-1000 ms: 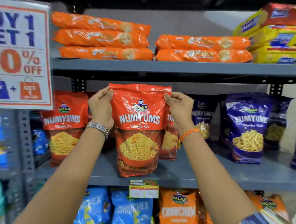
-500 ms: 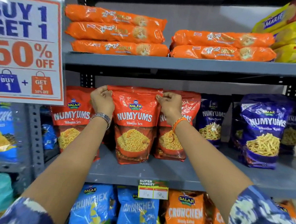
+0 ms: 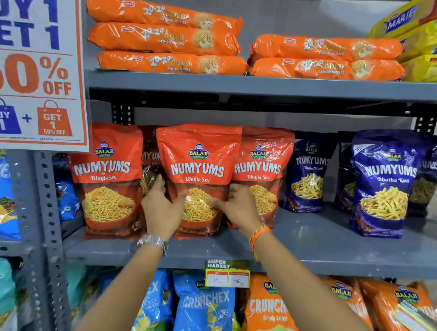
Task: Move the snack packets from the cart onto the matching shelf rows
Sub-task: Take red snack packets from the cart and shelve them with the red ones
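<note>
- A store shelf unit is seen from the front, with two bare forearms reaching up from the bottom of the view to the middle shelf (image 3: 335,248).
- An orange snack packet (image 3: 198,164), marked "Numyums Bhujia Sev", is stood upright near the front edge of that grey shelf, in the row of matching orange packets.
- The left hand (image 3: 161,210) is laid against the packet's lower left side, fingers spread and wrapped round its edge; a metal watch (image 3: 153,241) is worn on that wrist.
- The right hand (image 3: 237,206) is pressed to the packet's lower right side, fingertips on the front face; an orange thread band (image 3: 258,234) is worn on that wrist.
- The packet is lightly held between both hands rather than clenched.
- A matching orange packet (image 3: 105,173) is stood just to the left, and another (image 3: 262,166) just behind to the right.
- Dark blue packets (image 3: 384,182) are stood further right on the same shelf.
- Long orange biscuit rolls (image 3: 164,38) are stacked on the shelf above.
- Blue and orange crisp bags (image 3: 203,311) are lined up on the shelf below, under a small price tag (image 3: 227,273).
- A "Buy 1 Get 1, 50% off" sign (image 3: 33,59) is hung at the upper left.
</note>
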The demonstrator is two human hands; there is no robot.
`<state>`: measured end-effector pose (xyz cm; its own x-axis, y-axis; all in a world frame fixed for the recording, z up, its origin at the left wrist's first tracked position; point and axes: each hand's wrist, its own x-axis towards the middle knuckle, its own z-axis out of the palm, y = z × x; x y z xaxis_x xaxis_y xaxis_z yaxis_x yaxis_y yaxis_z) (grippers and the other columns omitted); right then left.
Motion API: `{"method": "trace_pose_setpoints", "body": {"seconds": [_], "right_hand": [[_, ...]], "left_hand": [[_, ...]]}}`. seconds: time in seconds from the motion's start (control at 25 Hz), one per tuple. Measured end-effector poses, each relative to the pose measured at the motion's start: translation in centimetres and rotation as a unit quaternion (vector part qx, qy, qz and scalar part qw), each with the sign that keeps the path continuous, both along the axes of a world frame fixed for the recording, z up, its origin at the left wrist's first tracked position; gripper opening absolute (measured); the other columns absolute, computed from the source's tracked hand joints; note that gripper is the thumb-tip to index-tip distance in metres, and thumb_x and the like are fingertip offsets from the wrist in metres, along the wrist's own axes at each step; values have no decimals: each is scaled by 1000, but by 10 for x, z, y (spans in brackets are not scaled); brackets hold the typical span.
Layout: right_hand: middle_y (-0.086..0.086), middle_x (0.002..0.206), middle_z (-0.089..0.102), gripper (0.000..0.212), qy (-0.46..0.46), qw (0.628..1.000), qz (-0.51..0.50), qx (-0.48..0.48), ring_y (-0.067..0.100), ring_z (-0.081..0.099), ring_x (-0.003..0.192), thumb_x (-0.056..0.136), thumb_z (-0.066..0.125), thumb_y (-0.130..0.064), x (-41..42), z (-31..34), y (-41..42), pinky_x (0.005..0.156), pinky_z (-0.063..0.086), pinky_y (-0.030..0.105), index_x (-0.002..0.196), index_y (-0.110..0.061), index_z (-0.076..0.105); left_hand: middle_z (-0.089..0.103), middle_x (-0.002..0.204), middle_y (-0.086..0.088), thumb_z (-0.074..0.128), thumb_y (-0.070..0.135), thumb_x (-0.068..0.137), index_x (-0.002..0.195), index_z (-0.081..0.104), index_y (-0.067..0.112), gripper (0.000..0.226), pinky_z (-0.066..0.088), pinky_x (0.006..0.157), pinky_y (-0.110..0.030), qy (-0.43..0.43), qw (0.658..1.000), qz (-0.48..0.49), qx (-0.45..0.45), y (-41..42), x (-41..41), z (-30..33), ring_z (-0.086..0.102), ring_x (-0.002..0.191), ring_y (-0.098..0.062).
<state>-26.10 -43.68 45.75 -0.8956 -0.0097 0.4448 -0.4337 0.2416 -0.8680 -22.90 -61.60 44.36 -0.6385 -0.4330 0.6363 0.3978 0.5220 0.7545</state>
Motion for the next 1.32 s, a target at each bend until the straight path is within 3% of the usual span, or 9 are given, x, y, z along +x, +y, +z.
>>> {"method": "trace_pose_setpoints", "body": {"seconds": [0.08,0.2,0.36,0.52,0.72,0.88,1.08,1.2,1.32], "right_hand": [[5,102,77,34,-16,999,-6,-39,23,74,97,69,91,-21,0,-16,-3,87,61,37,95,-15,69],[7,104,76,33,-20,998,-8,-57,23,73,98,70,90,-21,-5,-19,-10,91,60,42,93,-17,67],[4,97,75,33,-13,999,-6,-35,24,73,96,71,89,-25,-7,-14,-24,88,61,41,93,-15,67],[0,96,72,38,-30,998,-3,-59,22,71,100,72,89,-27,-6,-18,-23,88,59,34,98,-12,66],[16,129,67,66,-51,991,11,-120,23,67,118,76,86,-21,13,-28,7,89,57,22,132,1,59],[14,129,68,63,-43,986,-3,-164,19,69,115,80,83,-18,54,-37,71,88,59,25,135,-1,58],[4,116,75,48,-34,969,-102,-223,7,74,103,82,80,-11,135,-85,201,77,58,15,127,-8,63],[2,109,76,39,-77,938,-217,-260,5,75,93,83,78,-3,208,-156,289,70,60,21,119,-10,66],[2,95,77,27,-129,879,-346,-301,7,72,86,82,76,5,287,-242,349,75,58,20,107,-2,69]], "left_hand": [[71,118,-5,74,54,78,140,49,11,79,50,104,-42,-86,996,-34,14,-1,-1,-25,65,115,-28],[68,96,15,70,63,76,126,59,16,70,54,96,-40,-108,992,-60,31,-9,-7,-39,66,97,-14],[70,125,-8,73,59,77,131,58,11,73,52,102,-45,-96,994,-30,52,-16,-12,-36,64,117,-26],[58,142,-13,70,57,82,144,46,5,84,44,111,-48,-102,993,-29,58,-12,-7,-37,53,134,-31],[47,152,-13,67,38,91,150,39,8,72,39,116,-48,-31,992,-26,119,18,29,-54,46,141,-26],[49,151,-11,69,24,91,148,43,7,64,40,116,-40,0,978,-132,163,90,64,-67,49,138,-16],[54,145,-1,68,15,91,144,48,10,57,43,111,-29,-36,944,-286,157,212,89,-106,53,133,-7],[56,141,6,69,20,91,142,51,15,55,43,106,-17,-109,910,-382,115,297,112,-164,55,129,1],[53,144,3,66,20,90,144,49,12,57,41,110,-27,-214,852,-476,40,377,141,-229,53,132,-7]]}}
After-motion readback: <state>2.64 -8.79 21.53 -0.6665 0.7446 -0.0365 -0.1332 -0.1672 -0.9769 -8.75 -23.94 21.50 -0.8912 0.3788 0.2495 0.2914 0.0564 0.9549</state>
